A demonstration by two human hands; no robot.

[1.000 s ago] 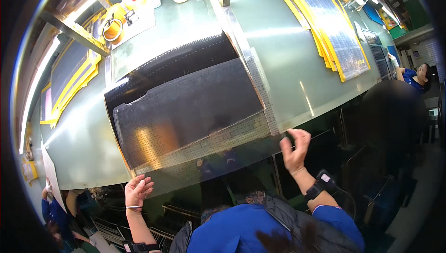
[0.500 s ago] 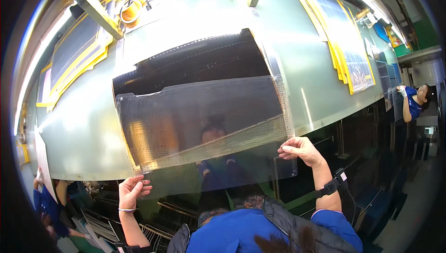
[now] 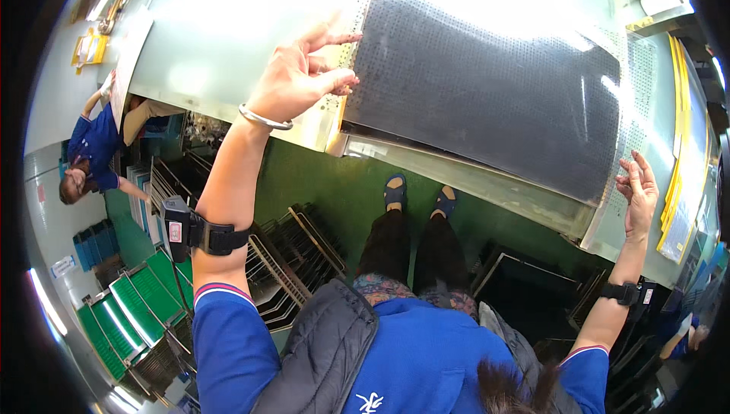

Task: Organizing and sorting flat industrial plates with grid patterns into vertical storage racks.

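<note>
Black sheet point(image 3: 487, 102) on the desk point(image 3: 179, 72), within the front edge it overhung half a second ago. Left hand point(image 3: 296, 72), now raised farther over the desk: fingers spread at its left edge. Right hand point(image 3: 639, 193): fingers curled by its right; grip indeterminable.

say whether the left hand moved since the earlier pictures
Yes, forward: the left hand, earlier by the front edge of the table, now reaches past it.
</note>
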